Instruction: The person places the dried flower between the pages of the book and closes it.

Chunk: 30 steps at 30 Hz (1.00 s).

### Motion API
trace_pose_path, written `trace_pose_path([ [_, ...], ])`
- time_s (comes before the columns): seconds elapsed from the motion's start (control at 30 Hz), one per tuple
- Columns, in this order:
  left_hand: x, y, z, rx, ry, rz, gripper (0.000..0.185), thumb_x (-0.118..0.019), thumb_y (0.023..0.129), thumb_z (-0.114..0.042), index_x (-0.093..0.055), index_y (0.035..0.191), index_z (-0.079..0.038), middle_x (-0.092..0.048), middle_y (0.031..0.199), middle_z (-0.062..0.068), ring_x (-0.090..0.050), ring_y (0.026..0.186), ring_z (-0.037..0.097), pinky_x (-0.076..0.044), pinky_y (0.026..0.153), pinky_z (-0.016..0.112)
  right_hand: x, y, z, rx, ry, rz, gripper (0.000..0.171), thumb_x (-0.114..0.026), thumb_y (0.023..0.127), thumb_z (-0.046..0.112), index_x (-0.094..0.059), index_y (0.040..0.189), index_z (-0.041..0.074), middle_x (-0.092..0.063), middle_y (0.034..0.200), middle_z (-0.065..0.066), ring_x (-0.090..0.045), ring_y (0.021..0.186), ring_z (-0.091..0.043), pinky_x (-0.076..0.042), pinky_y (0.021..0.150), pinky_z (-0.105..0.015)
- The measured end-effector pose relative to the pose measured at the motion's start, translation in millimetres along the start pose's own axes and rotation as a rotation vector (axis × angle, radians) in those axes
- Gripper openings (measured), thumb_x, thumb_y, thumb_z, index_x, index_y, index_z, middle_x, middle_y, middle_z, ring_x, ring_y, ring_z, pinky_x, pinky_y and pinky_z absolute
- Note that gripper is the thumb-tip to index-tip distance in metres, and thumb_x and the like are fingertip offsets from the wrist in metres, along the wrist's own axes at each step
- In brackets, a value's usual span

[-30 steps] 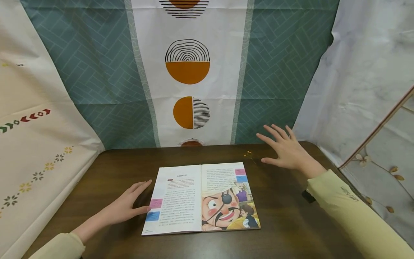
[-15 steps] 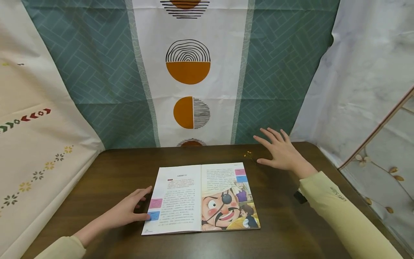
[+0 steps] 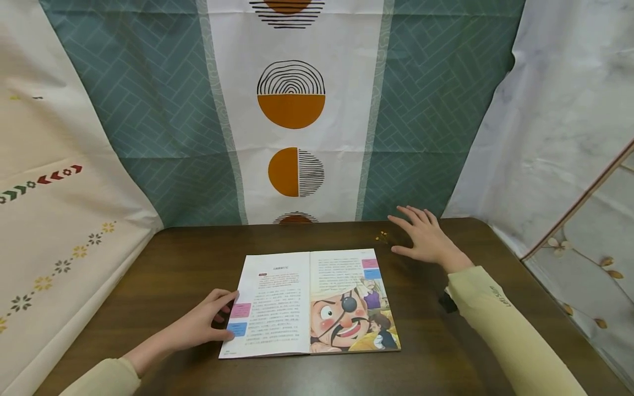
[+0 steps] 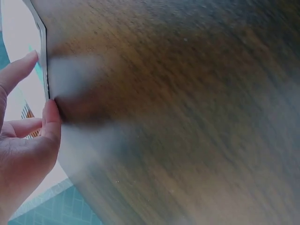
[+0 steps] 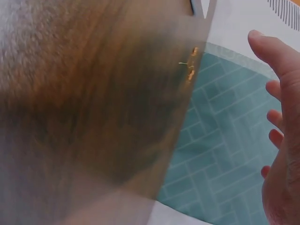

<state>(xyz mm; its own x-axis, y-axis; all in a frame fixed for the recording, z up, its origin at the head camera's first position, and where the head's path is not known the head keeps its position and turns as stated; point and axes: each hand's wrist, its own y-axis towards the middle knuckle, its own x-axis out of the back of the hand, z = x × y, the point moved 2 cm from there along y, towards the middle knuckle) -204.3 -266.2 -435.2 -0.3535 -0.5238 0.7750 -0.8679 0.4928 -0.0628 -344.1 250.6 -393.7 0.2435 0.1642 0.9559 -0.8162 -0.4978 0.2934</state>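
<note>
Resting our left hand [image 3: 200, 325] loosely on the thin, floppy open picture book [image 3: 309, 301] mid-table, we'd lift pages by their edge, while our right hand [image 3: 427, 240] hovers spread, empty, beside tiny orange dried flowers [image 3: 382, 237].

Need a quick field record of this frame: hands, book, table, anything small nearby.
left hand: fingers on the left edge of the open book, thumb at the page edge
right hand: fingers spread, relaxed, holds nothing, over the table beside the small yellow sprig
open book: lies flat, text page on the left, cartoon pirate face on the right
table: dark wood
backdrop: patterned cloth hangs behind the table
contact right hand/sprig: apart
</note>
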Motion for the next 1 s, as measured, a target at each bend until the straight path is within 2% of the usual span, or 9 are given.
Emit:
trace_pose_path([
  [0.23, 0.2, -0.1, 2.1, 0.062, -0.095, 0.026, 0.089, -0.083, 0.078, -0.019, -0.035, 0.146, 0.013, -0.036, 0.137, 0.027, -0.053, 0.098, 0.013, -0.054, 0.081, 0.024, -19, 1, -2, -0.046, 0.066, 0.058, 0.081, -0.073, 0.085, 0.049, -0.04, 0.151, 0.017, -0.037, 0.154, -0.017, -0.032, 0.141, -0.042, -0.021, 0.112, -0.068],
  [0.5, -0.3, 3.1, -0.5, 0.111, -0.164, 0.036, 0.093, -0.084, 0.075, -0.012, -0.031, 0.146, 0.014, -0.034, 0.134, 0.028, -0.053, 0.095, 0.017, -0.053, 0.078, 0.021, -31, -2, -2, -0.076, 0.098, 0.101, 0.077, -0.076, 0.084, 0.043, -0.045, 0.148, 0.012, -0.048, 0.144, -0.019, -0.045, 0.131, -0.041, -0.038, 0.107, -0.063],
  [0.83, 0.7, 2.1, -0.6, 0.107, -0.186, 0.044, 0.093, -0.083, 0.076, -0.011, -0.029, 0.146, 0.016, -0.038, 0.127, 0.026, -0.051, 0.097, 0.018, -0.053, 0.078, 0.023, -42, -4, -3, -0.111, 0.166, 0.139, 0.062, -0.072, 0.09, 0.03, -0.049, 0.144, 0.008, -0.052, 0.138, -0.019, -0.054, 0.125, -0.039, -0.046, 0.101, -0.057],
  [1.0, 0.9, 2.9, 0.2, 0.102, -0.189, 0.042, 0.092, -0.083, 0.077, -0.012, -0.029, 0.146, 0.015, -0.039, 0.126, 0.024, -0.051, 0.098, 0.016, -0.053, 0.08, 0.022, -46, -2, -6, -0.124, 0.171, 0.141, 0.049, -0.071, 0.091, 0.028, -0.06, 0.134, 0.005, -0.06, 0.129, -0.018, -0.06, 0.115, -0.037, -0.049, 0.099, -0.055],
])
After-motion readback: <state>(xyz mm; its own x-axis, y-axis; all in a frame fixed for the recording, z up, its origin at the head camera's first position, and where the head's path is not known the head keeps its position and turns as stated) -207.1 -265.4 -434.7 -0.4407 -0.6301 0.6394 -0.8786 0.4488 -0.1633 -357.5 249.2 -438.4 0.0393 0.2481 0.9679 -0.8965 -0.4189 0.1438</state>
